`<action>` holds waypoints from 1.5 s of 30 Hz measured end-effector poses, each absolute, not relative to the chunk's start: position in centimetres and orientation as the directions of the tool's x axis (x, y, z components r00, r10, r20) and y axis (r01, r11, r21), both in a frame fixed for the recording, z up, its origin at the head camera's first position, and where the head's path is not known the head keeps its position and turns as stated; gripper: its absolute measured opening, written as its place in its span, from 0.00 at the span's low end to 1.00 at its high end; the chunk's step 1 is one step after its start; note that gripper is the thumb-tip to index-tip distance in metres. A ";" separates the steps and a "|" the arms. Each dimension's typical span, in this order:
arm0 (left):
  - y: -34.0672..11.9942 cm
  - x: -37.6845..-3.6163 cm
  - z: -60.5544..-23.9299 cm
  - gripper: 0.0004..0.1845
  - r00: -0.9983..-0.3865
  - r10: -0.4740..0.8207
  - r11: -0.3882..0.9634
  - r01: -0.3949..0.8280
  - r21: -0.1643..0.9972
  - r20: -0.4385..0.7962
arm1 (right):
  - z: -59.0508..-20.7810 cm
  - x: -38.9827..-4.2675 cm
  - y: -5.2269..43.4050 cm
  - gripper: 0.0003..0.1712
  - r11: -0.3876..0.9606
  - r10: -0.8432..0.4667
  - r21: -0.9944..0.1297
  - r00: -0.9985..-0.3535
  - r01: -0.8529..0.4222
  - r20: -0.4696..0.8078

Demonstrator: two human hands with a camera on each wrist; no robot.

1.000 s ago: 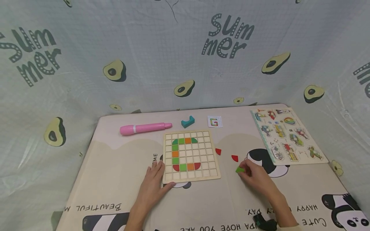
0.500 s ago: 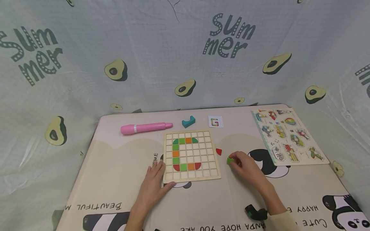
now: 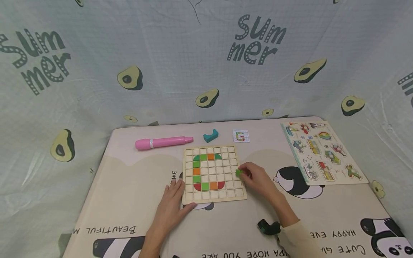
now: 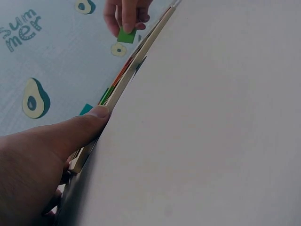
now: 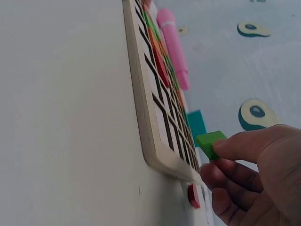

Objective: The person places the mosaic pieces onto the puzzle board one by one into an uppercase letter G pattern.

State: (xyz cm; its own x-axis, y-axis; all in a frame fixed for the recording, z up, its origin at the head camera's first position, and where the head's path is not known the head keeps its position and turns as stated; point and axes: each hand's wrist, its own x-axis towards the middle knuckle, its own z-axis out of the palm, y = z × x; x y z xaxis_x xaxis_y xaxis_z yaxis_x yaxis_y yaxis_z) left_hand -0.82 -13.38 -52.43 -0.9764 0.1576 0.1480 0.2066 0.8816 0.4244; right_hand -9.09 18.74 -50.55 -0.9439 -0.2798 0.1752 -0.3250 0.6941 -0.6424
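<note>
Right hand (image 3: 258, 181) pinching green tile (image 3: 238, 173) — has travelled left from the counter (image 3: 129, 193) to the right edge of the grid board (image 3: 212, 174) (tile held just above it). Left hand (image 3: 171, 208), fingers flat, unmoved at the board's near-left corner.

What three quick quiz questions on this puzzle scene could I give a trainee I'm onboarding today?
1. True or false: the right hand pinches a green tile.
2. What does the left hand rest against?
3. Which lies farthest left on the table: A pink marker, B teal block, C pattern card?

Key: 1 true. 2 the grid board, at its near left corner. 3 A.
</note>
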 end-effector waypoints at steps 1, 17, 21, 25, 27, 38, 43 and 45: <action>-13.4 -0.8 -52.4 0.47 -0.977 0.157 0.882 0.205 0.425 0.143 | -50.5 -9.2 18.4 0.11 0.690 -0.283 -0.649 -0.945 -0.320 0.164; -13.4 -0.9 -52.3 0.49 -0.985 0.150 0.885 0.173 0.433 0.086 | -51.0 -10.0 14.0 0.11 0.653 -0.326 -0.699 -0.941 -0.290 0.085; -13.4 -0.9 -52.3 0.49 -0.985 0.148 0.886 0.170 0.431 0.083 | -51.3 -10.0 13.6 0.10 0.647 -0.318 -0.718 -0.947 -0.257 0.053; -13.4 -0.9 -52.3 0.49 -0.985 0.148 0.888 0.170 0.426 0.086 | -51.5 -10.0 13.5 0.09 0.652 -0.322 -0.714 -0.946 -0.256 0.045; -13.4 -0.9 -52.3 0.49 -0.985 0.149 0.888 0.172 0.426 0.086 | -51.5 -10.0 13.5 0.09 0.657 -0.328 -0.706 -0.943 -0.265 0.049; -13.4 -0.9 -52.4 0.48 -0.980 0.158 0.886 0.196 0.421 0.123 | -51.4 -9.8 13.5 0.10 0.696 -0.354 -0.650 -0.933 -0.306 0.060; -13.4 -0.9 -52.4 0.48 -0.979 0.156 0.885 0.198 0.422 0.133 | -51.5 -9.8 13.4 0.12 0.706 -0.348 -0.639 -0.935 -0.305 0.063; -13.4 -0.9 -52.3 0.48 -0.979 0.155 0.885 0.197 0.422 0.131 | -51.5 -9.8 13.4 0.12 0.707 -0.345 -0.639 -0.937 -0.303 0.063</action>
State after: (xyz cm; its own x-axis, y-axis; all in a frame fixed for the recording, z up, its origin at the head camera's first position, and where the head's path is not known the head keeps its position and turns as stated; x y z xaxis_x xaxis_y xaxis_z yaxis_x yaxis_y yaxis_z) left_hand -0.94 -13.36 -52.30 -0.9792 0.1549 0.1313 0.1965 0.8852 0.4216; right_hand -9.81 13.39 -51.51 -0.9366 -0.3446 0.0632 -0.3032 0.7068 -0.6392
